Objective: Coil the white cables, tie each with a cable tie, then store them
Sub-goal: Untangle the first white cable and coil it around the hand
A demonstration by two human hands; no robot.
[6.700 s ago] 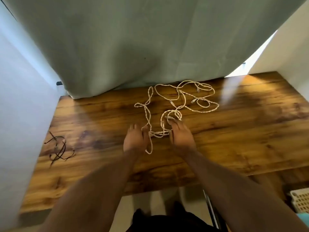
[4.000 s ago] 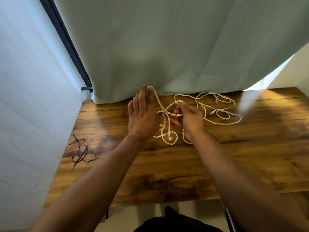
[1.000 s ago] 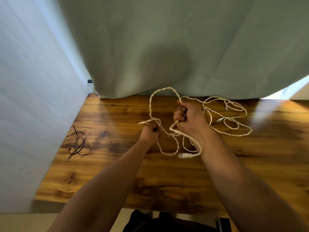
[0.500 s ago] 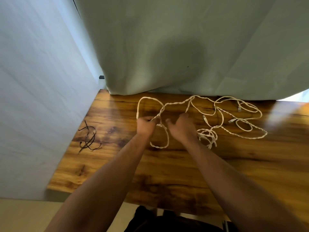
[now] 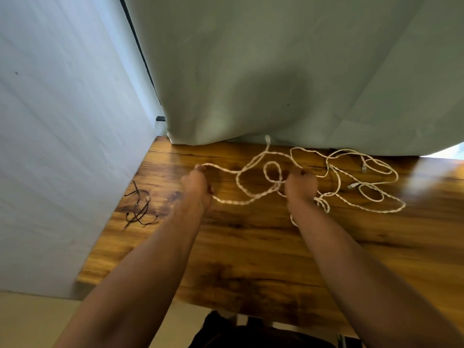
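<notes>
Tangled white braided cables (image 5: pixel 334 177) sprawl across the back of the wooden table (image 5: pixel 251 247). My left hand (image 5: pixel 197 183) grips one strand at the tangle's left end, fingers curled round it. My right hand (image 5: pixel 300 185) grips the cable near a small loop (image 5: pixel 272 170) in the middle. A stretch of cable sags between both hands. One white plug (image 5: pixel 267 138) lies at the curtain's hem. More loops and plugs lie loose to the right (image 5: pixel 371 194).
Black cable ties (image 5: pixel 139 208) lie in a small bunch near the table's left edge. A grey-green curtain (image 5: pixel 276 71) hangs along the back edge. A pale wall (image 5: pixel 62 134) borders the left side. Bare wood stretches in front of my hands.
My hands have moved apart, the left one out to the left, stretching a length of cable between them. A small loop now shows next to my right hand.
</notes>
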